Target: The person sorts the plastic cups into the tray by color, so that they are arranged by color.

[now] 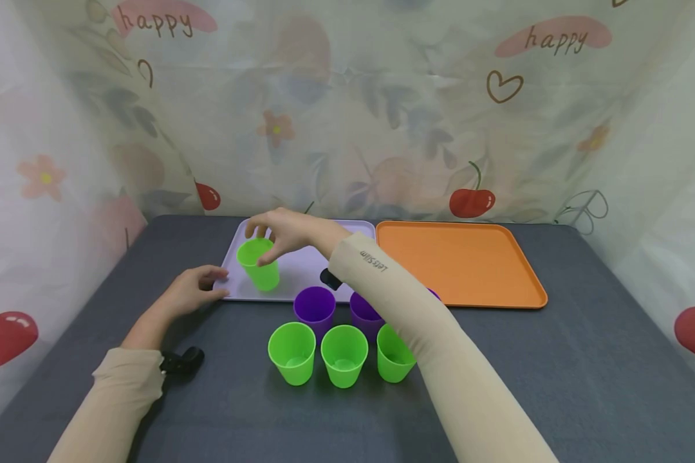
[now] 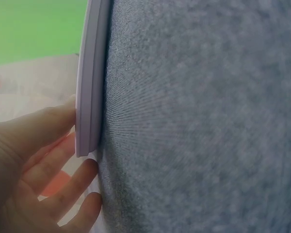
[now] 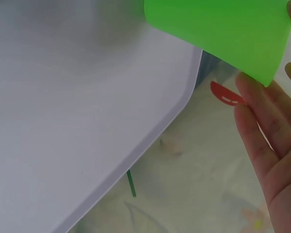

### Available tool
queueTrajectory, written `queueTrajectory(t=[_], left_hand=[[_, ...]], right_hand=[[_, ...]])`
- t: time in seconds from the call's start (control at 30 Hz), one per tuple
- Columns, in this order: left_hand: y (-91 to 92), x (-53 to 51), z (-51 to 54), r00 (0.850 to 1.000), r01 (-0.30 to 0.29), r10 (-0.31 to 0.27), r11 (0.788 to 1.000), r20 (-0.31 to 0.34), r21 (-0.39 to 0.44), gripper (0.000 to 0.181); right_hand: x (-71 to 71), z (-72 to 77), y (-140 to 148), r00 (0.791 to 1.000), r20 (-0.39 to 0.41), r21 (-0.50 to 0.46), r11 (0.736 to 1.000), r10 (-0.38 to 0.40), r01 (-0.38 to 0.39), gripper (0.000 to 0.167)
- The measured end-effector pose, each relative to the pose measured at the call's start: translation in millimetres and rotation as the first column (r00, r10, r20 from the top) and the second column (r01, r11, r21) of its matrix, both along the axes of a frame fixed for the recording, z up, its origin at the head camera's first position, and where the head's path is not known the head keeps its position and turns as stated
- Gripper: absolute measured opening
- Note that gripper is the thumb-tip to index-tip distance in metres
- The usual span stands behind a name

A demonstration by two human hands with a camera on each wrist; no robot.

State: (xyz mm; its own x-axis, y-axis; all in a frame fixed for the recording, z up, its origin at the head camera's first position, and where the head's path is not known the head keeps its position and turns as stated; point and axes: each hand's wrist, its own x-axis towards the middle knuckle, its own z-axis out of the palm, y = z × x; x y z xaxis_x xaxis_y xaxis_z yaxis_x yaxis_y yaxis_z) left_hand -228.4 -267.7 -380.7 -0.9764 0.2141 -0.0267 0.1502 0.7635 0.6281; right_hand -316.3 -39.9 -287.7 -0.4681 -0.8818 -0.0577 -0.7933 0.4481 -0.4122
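Observation:
My right hand (image 1: 286,228) reaches across and grips a light green plastic cup (image 1: 264,275) near its rim, thumb on the near side, fingers behind. The cup is upright over the left part of a lavender tray (image 1: 301,267). In the right wrist view, fingers (image 3: 254,128) lie along the cup's wall (image 3: 223,34); part of the hand is cut off. My left hand (image 1: 185,290) touches the tray's left edge by its near corner. In the left wrist view, its thumb (image 2: 43,124) meets the tray rim (image 2: 89,97) and the other fingers are loosely extended.
Three green cups (image 1: 344,357) stand in a row before the trays. Behind them are purple cups (image 1: 315,307), partly hidden by my right sleeve (image 1: 417,315). An orange tray (image 1: 463,263) lies right of the lavender one. A patterned curtain (image 1: 347,128) backs the dark table (image 1: 208,399).

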Motion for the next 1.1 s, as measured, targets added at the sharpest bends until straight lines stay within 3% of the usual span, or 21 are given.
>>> queueTrajectory(t=[0.3, 0.9, 1.1], left_hand=[[0.7, 0.1, 1.6, 1.0, -0.004, 0.004, 1.0, 0.024, -0.014, 0.046], [3.9, 2.9, 5.9, 1.0, -0.014, 0.014, 1.0, 0.027, -0.015, 0.047], [3.8, 3.5, 5.6, 0.999, -0.018, 0.018, 1.0, 0.028, -0.018, 0.047]], right_hand=[[-0.3, -2.3, -3.9, 1.0, 0.01, 0.031, 0.999, 0.008, -0.009, 0.055], [-1.2, -5.8, -5.8, 0.992, 0.12, 0.059, 0.998, -0.027, 0.02, 0.064], [-1.4, 3.5, 0.2, 0.983, 0.175, 0.003, 0.998, -0.057, 0.057, 0.066]])
